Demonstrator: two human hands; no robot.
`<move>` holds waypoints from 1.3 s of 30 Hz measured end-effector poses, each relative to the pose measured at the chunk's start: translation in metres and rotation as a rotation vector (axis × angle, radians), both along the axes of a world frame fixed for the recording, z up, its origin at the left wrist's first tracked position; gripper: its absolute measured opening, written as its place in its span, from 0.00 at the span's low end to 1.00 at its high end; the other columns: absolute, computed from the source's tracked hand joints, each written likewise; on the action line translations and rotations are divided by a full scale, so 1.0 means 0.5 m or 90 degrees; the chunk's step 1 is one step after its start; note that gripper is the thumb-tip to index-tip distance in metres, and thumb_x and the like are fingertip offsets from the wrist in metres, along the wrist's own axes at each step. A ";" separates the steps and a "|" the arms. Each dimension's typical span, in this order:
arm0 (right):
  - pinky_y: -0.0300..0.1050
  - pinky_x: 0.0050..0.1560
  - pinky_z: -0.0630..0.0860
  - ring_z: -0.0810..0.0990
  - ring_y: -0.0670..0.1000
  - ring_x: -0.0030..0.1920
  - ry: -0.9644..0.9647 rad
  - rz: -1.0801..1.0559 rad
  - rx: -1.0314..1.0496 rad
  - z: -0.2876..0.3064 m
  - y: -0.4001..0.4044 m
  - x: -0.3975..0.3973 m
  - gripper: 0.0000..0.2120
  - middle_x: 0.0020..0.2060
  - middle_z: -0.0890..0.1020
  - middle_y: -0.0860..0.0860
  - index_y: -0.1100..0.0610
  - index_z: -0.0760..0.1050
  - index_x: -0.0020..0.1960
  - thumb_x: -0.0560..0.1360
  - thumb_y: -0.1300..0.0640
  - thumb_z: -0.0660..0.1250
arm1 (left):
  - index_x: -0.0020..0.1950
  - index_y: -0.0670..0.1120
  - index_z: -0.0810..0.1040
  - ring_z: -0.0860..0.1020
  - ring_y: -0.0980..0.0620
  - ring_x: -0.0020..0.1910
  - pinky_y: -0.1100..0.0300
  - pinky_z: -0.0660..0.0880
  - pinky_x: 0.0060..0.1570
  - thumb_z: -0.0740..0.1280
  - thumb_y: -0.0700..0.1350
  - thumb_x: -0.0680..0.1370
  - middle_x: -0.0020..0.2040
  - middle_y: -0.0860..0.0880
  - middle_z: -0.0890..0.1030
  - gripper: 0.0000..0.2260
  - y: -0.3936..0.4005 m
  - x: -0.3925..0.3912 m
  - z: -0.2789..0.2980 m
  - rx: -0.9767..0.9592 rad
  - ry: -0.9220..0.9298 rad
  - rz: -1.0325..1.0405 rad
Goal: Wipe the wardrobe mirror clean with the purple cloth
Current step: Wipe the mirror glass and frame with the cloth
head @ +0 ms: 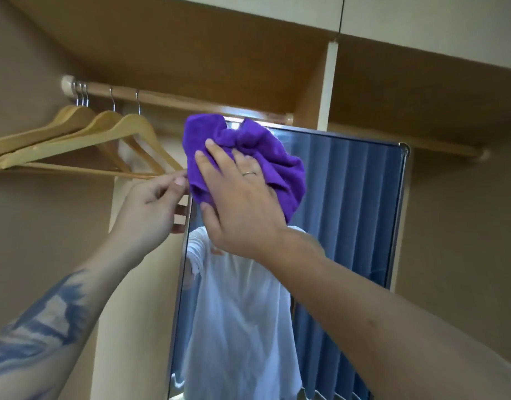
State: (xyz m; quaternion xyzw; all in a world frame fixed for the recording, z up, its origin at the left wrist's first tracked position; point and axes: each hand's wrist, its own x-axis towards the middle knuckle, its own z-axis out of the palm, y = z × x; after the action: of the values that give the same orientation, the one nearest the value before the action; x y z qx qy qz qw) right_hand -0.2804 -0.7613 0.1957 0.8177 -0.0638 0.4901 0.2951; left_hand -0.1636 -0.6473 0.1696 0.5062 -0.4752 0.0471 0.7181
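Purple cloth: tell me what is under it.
The purple cloth is pressed by the right hand over the upper left corner of the mirror. The glass and frame corner beneath are covered, so any dirt there cannot be seen.

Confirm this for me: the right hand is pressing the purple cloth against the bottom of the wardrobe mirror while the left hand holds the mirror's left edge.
Not quite. The right hand presses the purple cloth against the top of the wardrobe mirror, near its upper left corner, not the bottom. The rest stands: the left hand holds the mirror's left edge. The head view shows it.
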 end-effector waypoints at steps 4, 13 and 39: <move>0.58 0.73 0.63 0.70 0.62 0.73 -0.006 -0.065 -0.060 0.011 -0.019 -0.003 0.32 0.80 0.67 0.53 0.52 0.68 0.80 0.77 0.45 0.65 | 0.64 0.58 0.81 0.84 0.33 0.47 0.36 0.81 0.49 0.61 0.44 0.87 0.50 0.44 0.84 0.14 -0.018 0.015 -0.027 -0.009 0.013 -0.032; 0.71 0.79 0.48 0.64 0.63 0.79 -0.116 -0.186 -0.006 -0.002 -0.143 -0.173 0.32 0.81 0.64 0.53 0.49 0.64 0.82 0.81 0.38 0.59 | 0.71 0.74 0.71 0.78 0.48 0.70 0.36 0.74 0.67 0.58 0.52 0.87 0.70 0.58 0.80 0.18 -0.054 0.022 -0.059 -0.018 -0.052 0.060; 0.68 0.78 0.57 0.68 0.65 0.76 -0.105 -0.043 0.022 -0.107 -0.054 -0.048 0.25 0.77 0.71 0.55 0.52 0.73 0.76 0.82 0.44 0.60 | 0.78 0.56 0.68 0.72 0.68 0.32 0.78 0.70 0.36 0.58 0.46 0.87 0.41 0.50 0.71 0.19 -0.076 -0.036 -0.111 -0.141 0.004 0.036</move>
State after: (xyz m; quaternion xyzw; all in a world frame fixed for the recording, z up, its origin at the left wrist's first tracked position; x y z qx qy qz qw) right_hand -0.3045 -0.7882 0.1420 0.7769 -0.1236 0.5445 0.2912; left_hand -0.1817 -0.6855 0.1141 0.4373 -0.4504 0.1184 0.7693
